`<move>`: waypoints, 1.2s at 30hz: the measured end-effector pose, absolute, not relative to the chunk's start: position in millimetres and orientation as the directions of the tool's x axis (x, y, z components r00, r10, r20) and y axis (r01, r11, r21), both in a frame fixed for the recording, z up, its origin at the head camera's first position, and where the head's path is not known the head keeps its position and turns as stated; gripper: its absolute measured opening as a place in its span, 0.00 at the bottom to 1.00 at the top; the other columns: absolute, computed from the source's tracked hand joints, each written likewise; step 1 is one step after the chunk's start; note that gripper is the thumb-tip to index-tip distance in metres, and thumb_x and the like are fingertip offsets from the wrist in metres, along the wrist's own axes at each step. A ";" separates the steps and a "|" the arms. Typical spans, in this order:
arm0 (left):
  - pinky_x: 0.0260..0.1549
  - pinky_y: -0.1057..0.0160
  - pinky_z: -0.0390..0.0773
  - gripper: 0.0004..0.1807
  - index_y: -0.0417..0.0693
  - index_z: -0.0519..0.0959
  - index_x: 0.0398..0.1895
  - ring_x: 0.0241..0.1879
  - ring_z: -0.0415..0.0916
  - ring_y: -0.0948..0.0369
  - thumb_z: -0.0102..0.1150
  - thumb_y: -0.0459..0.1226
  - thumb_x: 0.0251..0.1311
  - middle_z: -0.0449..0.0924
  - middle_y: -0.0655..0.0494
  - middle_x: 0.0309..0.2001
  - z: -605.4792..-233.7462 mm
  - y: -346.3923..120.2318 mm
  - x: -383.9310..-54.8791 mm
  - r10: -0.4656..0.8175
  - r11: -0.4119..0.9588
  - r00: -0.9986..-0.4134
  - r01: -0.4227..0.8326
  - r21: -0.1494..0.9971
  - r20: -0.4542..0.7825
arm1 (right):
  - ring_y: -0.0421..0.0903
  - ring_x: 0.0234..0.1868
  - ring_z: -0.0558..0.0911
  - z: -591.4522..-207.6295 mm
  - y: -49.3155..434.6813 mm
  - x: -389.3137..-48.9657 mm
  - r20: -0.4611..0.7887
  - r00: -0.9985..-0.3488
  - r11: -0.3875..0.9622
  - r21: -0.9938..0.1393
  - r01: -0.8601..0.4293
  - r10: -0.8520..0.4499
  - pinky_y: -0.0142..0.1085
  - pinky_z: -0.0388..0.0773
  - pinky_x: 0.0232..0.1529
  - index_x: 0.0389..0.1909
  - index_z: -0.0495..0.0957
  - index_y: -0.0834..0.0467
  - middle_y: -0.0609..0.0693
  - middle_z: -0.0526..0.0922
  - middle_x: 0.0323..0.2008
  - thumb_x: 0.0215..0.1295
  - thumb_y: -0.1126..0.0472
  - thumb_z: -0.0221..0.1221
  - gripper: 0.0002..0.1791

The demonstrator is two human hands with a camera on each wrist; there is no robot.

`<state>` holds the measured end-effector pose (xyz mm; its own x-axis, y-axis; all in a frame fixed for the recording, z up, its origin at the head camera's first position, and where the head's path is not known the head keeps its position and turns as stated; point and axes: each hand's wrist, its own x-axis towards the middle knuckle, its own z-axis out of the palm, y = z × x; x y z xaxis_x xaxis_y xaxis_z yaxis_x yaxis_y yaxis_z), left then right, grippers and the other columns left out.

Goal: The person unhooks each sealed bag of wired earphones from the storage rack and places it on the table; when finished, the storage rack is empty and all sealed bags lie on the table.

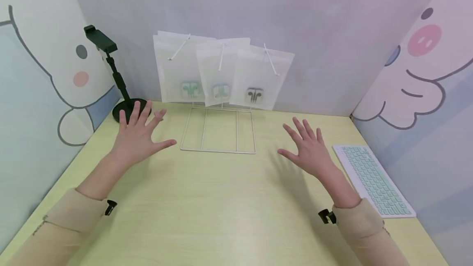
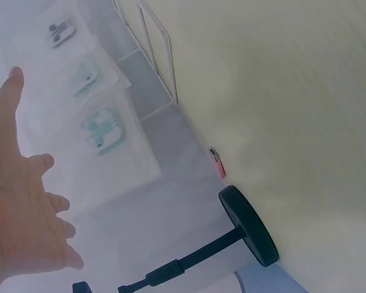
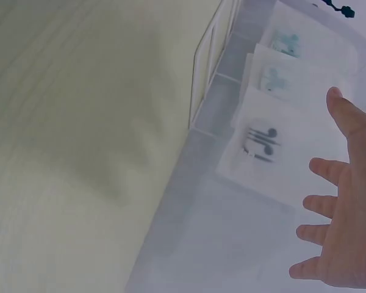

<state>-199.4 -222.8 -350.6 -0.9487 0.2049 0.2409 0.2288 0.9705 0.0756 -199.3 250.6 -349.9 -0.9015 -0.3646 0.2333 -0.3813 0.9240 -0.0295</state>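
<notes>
My left hand (image 1: 134, 138) is held over the table with its fingers spread, holding nothing, near the black stand. My right hand (image 1: 310, 149) hovers on the other side, fingers also spread, between the rack and the keyboard. A white wire rack (image 1: 218, 151) stands at the back between them. From its hooks hang frosted bags, a left one (image 1: 168, 73), a middle one (image 1: 210, 67) and a right one (image 1: 258, 69). Earphones in small clear cases show through: green ones (image 1: 190, 89), pale blue-green ones (image 1: 221, 91) and dark ones (image 1: 255, 95).
A black stand with a round base (image 2: 250, 226) and a clamp head (image 1: 100, 39) is at the back left. By its base lies a small pink item (image 2: 217, 163). A white keyboard with mint keys (image 1: 375, 180) lies along the right edge. Panels with cartoon drawings enclose the table (image 1: 229, 204).
</notes>
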 end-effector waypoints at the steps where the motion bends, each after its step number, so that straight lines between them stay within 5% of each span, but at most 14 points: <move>1: 0.63 0.35 0.20 0.53 0.60 0.47 0.75 0.72 0.15 0.48 0.47 0.73 0.49 0.30 0.44 0.75 -348.9 -224.2 -200.3 0.203 0.970 -0.948 0.229 0.080 0.245 | 0.60 0.74 0.44 -348.5 249.6 -200.4 0.234 -0.901 0.923 -0.031 -0.383 -0.365 0.67 0.40 0.65 0.72 0.54 0.48 0.55 0.46 0.74 0.59 0.32 0.54 0.44; 18: 0.63 0.36 0.22 0.55 0.59 0.41 0.76 0.72 0.14 0.49 0.50 0.71 0.50 0.27 0.44 0.75 -320.4 -250.0 -235.4 0.149 0.975 -0.948 0.189 0.119 0.281 | 0.58 0.74 0.42 -336.0 231.2 -227.2 0.250 -0.866 0.895 0.008 -0.446 -0.434 0.65 0.42 0.66 0.73 0.52 0.47 0.55 0.43 0.75 0.58 0.32 0.54 0.46; 36: 0.67 0.42 0.23 0.60 0.49 0.33 0.75 0.72 0.14 0.52 0.55 0.67 0.52 0.23 0.49 0.75 -326.7 -252.7 -304.0 0.073 0.963 -0.950 0.146 0.227 0.304 | 0.58 0.74 0.43 -394.8 206.9 -263.0 0.121 -0.851 0.832 -0.178 -0.525 -0.511 0.62 0.46 0.67 0.74 0.49 0.48 0.55 0.45 0.75 0.58 0.33 0.56 0.48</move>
<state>-304.0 -252.7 -326.7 -0.9500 0.0726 0.3037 0.1461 0.9630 0.2266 -263.0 206.9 -394.8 -0.8509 -0.5112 0.1210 -0.5252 0.8322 -0.1777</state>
